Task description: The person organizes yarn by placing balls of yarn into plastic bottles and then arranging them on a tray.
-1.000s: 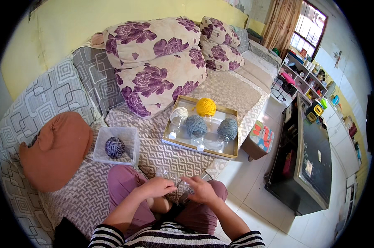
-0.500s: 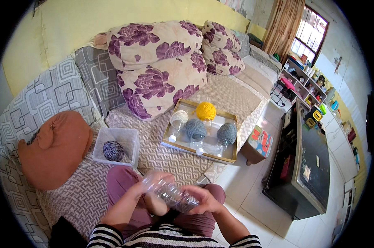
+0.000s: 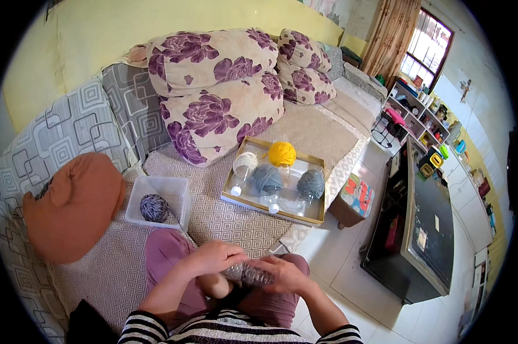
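Note:
A clear plastic bottle (image 3: 258,276) lies sideways above my lap, with something dark showing in or behind its right part. My left hand (image 3: 216,257) is closed over its left end, hiding that end. Around the right part, the fingers of my right hand (image 3: 283,273) are curled. Ahead, a shallow gold-rimmed box (image 3: 242,202) holds several clear bottles with white caps and balls of yarn: yellow (image 3: 283,153), white (image 3: 246,163) and two grey-blue ones (image 3: 267,179). To the left, a dark grey variegated yarn ball (image 3: 154,207) sits in a translucent plastic bin (image 3: 187,202).
A brown cushion-like bundle (image 3: 75,212) rests on the patterned sofa cover at left. Floral cushions (image 3: 213,114) lean against the back. Right of the sofa stand a stool with a colourful top (image 3: 356,196) and a black low cabinet (image 3: 428,229) on the tiled floor.
My left hand has turned palm-down and closed over the bottle's left end, which was in plain view before. The bottle has shifted slightly, and the right hand covers more of its top.

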`<action>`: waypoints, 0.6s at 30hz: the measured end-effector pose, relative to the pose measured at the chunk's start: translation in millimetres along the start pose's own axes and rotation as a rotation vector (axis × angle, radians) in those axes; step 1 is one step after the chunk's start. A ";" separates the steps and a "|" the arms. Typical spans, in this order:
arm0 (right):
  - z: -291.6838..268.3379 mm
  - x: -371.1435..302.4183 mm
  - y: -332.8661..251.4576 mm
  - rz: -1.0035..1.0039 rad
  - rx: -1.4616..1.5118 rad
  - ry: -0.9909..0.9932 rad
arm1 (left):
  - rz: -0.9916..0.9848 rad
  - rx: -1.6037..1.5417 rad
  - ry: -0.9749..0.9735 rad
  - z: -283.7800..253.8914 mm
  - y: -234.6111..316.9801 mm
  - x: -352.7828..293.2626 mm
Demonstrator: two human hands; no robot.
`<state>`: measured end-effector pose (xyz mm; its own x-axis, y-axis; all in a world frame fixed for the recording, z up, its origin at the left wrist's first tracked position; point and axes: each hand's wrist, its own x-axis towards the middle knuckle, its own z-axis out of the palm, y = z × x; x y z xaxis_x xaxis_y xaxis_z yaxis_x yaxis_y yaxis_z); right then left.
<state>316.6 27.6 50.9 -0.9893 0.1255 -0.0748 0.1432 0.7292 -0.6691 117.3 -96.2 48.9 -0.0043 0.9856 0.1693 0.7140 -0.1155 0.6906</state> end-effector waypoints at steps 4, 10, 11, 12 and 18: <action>-2.6 -2.8 -11.7 -0.173 0.224 -0.073 | -0.167 -0.299 -0.210 -8.3 -5.5 16.7; -3.6 -3.3 -8.5 -0.115 0.852 0.078 | -0.215 -0.539 -0.173 64.9 -80.5 -6.3; -7.4 0.2 -5.6 -0.128 0.684 0.224 | -0.229 -0.463 -0.132 64.6 -59.1 -6.9; -12.9 2.3 -7.1 -0.024 0.526 0.277 | -0.249 -0.393 -0.086 65.7 -39.4 -9.3; 0.4 1.7 9.6 0.110 -0.215 0.138 | -0.158 -0.269 -0.345 27.7 11.2 -4.2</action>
<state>316.3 34.6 44.1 -0.9561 0.2919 -0.0268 0.2672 0.8301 -0.4894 144.7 -98.2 36.4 0.1672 0.9721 -0.1645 0.5157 0.0559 0.8549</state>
